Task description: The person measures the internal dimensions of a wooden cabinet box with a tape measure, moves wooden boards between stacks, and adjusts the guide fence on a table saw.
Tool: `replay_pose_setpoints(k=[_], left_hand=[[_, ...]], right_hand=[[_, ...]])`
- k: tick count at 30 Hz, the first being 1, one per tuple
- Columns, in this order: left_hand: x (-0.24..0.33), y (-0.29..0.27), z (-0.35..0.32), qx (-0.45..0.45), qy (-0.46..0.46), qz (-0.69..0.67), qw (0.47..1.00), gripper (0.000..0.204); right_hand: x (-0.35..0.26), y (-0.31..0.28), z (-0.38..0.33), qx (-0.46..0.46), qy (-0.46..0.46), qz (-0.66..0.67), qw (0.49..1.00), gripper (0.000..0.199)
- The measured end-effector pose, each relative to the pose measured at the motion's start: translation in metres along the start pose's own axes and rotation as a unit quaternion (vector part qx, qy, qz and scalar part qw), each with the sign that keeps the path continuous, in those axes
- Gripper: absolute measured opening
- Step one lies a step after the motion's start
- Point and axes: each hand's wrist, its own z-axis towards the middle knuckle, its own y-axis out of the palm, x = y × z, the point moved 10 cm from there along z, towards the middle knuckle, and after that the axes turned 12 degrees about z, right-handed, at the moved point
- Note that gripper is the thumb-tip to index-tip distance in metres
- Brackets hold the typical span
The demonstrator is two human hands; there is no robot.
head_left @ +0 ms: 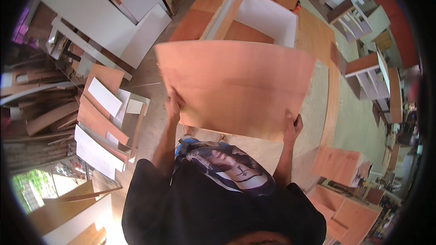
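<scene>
Gripping a wood-veneered panel [240, 88] by its sides, we held it between ourselves and the white-lined cabinet box [272, 16].
Left hand [173, 104] and right hand [294, 127] both clasped it; a slipping grip could have scraped the box, which stood on brown boarding [313, 27] in a board-cluttered, concrete-floored [356, 127] workshop.

Wooden panel [236, 90]: flat, roughly rectangular, reddish-brown, slightly blurred. A faint darker streak crosses its face from left to right; the left edge appears rough. Held off the floor, broad face upward, by the left hand [172, 104] and right hand [293, 125] at opposite sides.
</scene>
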Motion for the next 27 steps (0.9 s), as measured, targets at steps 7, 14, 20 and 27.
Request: replay_pose_setpoints(k=[7, 14, 20, 27], left_hand=[[0.011, -0.008, -0.026, 0.071, 0.080, -0.417, 0.903, 0.088], [0.016, -0.047, -0.010, 0.063, 0.059, -0.471, 0.878, 0.090], [0.002, -0.042, 0.003, 0.012, 0.007, -0.464, 0.886, 0.092], [-0.065, 0.019, 0.001, -0.121, -0.153, -0.404, 0.894, 0.094]], right_hand=[[-0.052, 0.034, -0.042, -0.170, -0.147, -0.046, 0.973, 0.032], [-0.048, 0.061, -0.057, -0.338, -0.120, -0.103, 0.928, 0.027], [-0.093, 0.102, -0.072, -0.383, -0.169, -0.048, 0.907, 0.026], [-0.132, 0.184, -0.126, -0.469, -0.319, -0.195, 0.800, 0.036]])
